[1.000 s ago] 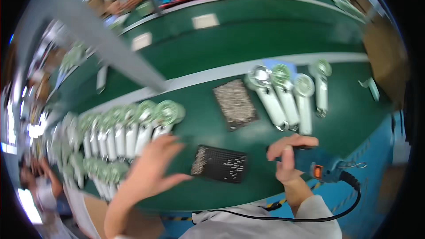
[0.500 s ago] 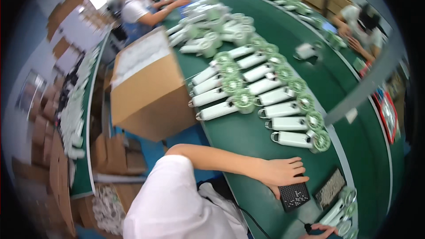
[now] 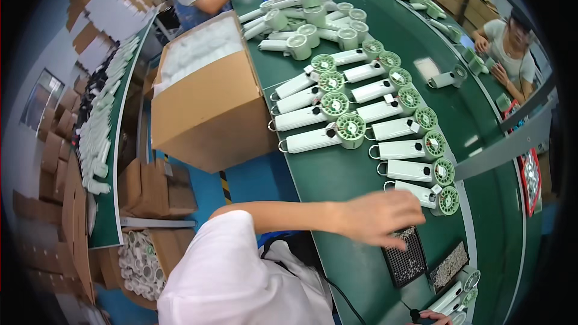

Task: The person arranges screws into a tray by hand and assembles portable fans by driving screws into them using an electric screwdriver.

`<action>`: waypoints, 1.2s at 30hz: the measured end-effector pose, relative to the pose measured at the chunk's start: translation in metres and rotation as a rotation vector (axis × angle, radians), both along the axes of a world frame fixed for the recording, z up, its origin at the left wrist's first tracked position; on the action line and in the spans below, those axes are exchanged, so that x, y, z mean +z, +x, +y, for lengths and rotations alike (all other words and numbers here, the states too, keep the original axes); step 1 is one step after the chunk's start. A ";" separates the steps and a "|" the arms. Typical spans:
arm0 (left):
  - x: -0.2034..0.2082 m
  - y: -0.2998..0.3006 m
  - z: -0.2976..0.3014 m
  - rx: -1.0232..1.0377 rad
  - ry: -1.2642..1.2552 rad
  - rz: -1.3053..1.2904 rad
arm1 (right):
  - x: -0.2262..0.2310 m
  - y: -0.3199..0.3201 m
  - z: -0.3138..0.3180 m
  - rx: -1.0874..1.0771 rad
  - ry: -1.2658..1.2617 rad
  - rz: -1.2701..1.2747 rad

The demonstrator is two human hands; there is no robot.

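Note:
My left hand [image 3: 385,216], slightly blurred, hovers over the far end of a black perforated tray [image 3: 404,259] dotted with small metal pieces, probably screws. Its thumb hangs apart from the bent fingers, and nothing shows in it. At the bottom edge, partly cut off, my right hand [image 3: 435,318] closes around a black tool with a thin shaft, which looks like a screwdriver [image 3: 414,314]. Beside the perforated tray lies a second dark tray [image 3: 449,266] full of small pieces. White handheld fans [image 3: 415,170] with round green heads lie in rows beyond my left hand.
A large cardboard box [image 3: 208,108] with white lining stands left of the green bench. More fan housings [image 3: 301,21] are heaped farther back. Some fans [image 3: 457,292] lie near my right hand. A grey post [image 3: 500,153] slants across the right. Two people work at the far side.
My left hand has lifted off the perforated tray and moved slightly away from me. The view has shifted a little. My right hand still holds the tool, now lower in the picture.

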State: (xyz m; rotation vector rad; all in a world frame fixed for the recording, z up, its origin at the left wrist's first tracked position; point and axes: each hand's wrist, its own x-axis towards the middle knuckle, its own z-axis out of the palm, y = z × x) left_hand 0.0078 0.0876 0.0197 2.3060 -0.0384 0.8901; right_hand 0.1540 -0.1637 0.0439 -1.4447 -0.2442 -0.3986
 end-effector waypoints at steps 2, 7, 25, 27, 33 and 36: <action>0.012 -0.025 0.026 0.321 0.108 -0.081 | -0.001 0.000 0.002 -0.018 -0.008 -0.038; 0.027 -0.062 0.123 0.764 0.051 -0.156 | -0.018 0.026 -0.024 -0.446 -0.643 -0.608; -0.094 -0.195 0.366 1.453 0.395 0.337 | -0.021 0.018 -0.014 -0.017 -0.006 0.065; -0.094 -0.195 0.365 1.455 0.392 0.347 | -0.020 0.017 -0.013 -0.018 0.008 0.070; -0.090 -0.191 0.359 1.467 0.372 0.343 | -0.020 0.017 -0.012 -0.004 0.010 0.067; -0.090 -0.191 0.359 1.459 0.378 0.332 | -0.019 0.017 -0.011 -0.007 0.013 0.068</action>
